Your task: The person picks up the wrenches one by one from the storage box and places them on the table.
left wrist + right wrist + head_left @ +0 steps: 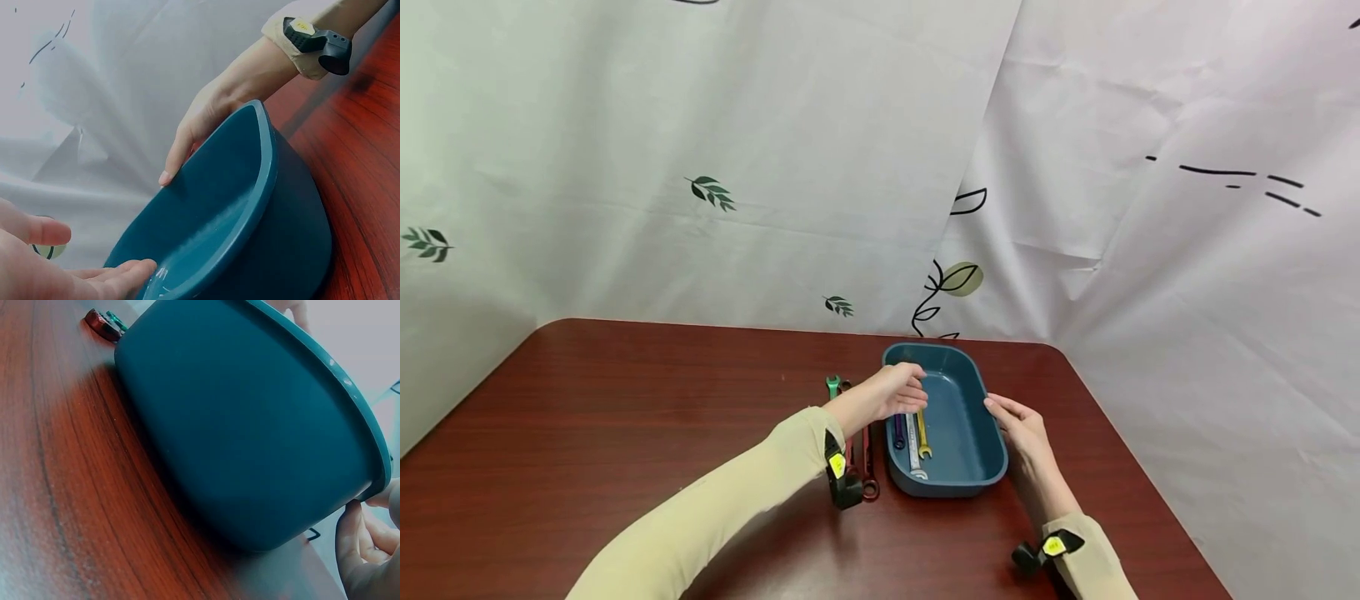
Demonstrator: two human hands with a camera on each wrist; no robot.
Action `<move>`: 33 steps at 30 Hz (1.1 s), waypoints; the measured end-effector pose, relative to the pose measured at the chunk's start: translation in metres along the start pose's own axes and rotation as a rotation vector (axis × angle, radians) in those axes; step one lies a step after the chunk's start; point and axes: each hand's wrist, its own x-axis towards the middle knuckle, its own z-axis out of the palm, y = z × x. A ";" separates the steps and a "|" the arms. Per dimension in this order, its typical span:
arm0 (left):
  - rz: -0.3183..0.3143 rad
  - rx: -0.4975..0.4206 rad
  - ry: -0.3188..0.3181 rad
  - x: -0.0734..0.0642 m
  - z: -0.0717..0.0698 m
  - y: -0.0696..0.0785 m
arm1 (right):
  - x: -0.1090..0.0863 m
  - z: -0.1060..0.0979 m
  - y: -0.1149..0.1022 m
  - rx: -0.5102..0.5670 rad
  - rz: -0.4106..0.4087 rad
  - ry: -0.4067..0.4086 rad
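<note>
A blue-green plastic bin [958, 433] stands on the table. Inside, along its left side, lie a purple wrench [899, 432], a silver wrench [913, 446] and a yellow wrench [923, 435]; their upper parts are hidden by my left hand [898, 390]. That hand hovers over the bin's left rim with nothing in it, thumb and fingers apart in the left wrist view. My right hand [1024, 429] pinches the bin's right rim between thumb and fingers. Just left of the bin, partly under my left forearm, lie a green wrench [832, 384] and red wrenches [869, 467].
The reddish-brown wooden table [662, 400] extends widely to the left. A pale printed curtain [737, 167] hangs behind the table and along its right side. Straps with small cameras sit on both wrists.
</note>
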 end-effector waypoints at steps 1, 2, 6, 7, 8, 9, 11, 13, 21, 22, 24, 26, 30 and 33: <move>-0.006 0.006 -0.002 0.000 0.001 0.000 | 0.000 0.000 0.000 -0.001 -0.002 0.002; -0.011 0.013 -0.004 0.001 0.002 0.000 | 0.000 0.000 0.000 -0.003 -0.006 0.003; -0.024 0.026 -0.011 0.002 0.005 0.000 | 0.000 0.001 0.000 -0.009 -0.016 0.012; -0.028 0.026 -0.015 0.003 0.005 0.000 | 0.000 0.001 0.000 -0.008 -0.019 0.017; -0.032 0.028 -0.014 0.003 0.006 0.000 | 0.000 0.001 0.000 -0.012 -0.022 0.015; -0.035 0.032 -0.010 0.004 0.006 -0.001 | 0.001 0.001 0.000 -0.009 -0.022 0.018; -0.040 0.040 0.001 0.007 0.007 -0.002 | 0.001 0.001 0.001 -0.010 -0.024 0.017; -0.048 0.037 0.018 0.008 0.008 -0.003 | 0.001 0.000 0.002 -0.006 -0.023 0.018; -0.055 0.034 0.093 0.015 0.012 -0.004 | 0.001 -0.001 0.003 -0.013 -0.026 0.022; -0.063 0.027 0.098 0.016 0.012 -0.004 | 0.001 -0.001 0.002 -0.019 -0.026 0.019; -0.071 0.011 0.103 0.018 0.013 -0.004 | 0.001 -0.001 0.002 -0.026 -0.027 0.018; -0.082 -0.009 0.106 0.020 0.014 -0.004 | 0.001 0.000 0.001 -0.037 -0.029 0.021; -0.098 -0.009 0.118 0.025 0.016 -0.004 | 0.001 -0.001 0.001 -0.050 -0.037 0.017; -0.106 0.007 0.133 0.028 0.017 -0.005 | 0.001 0.000 0.000 -0.057 -0.038 0.017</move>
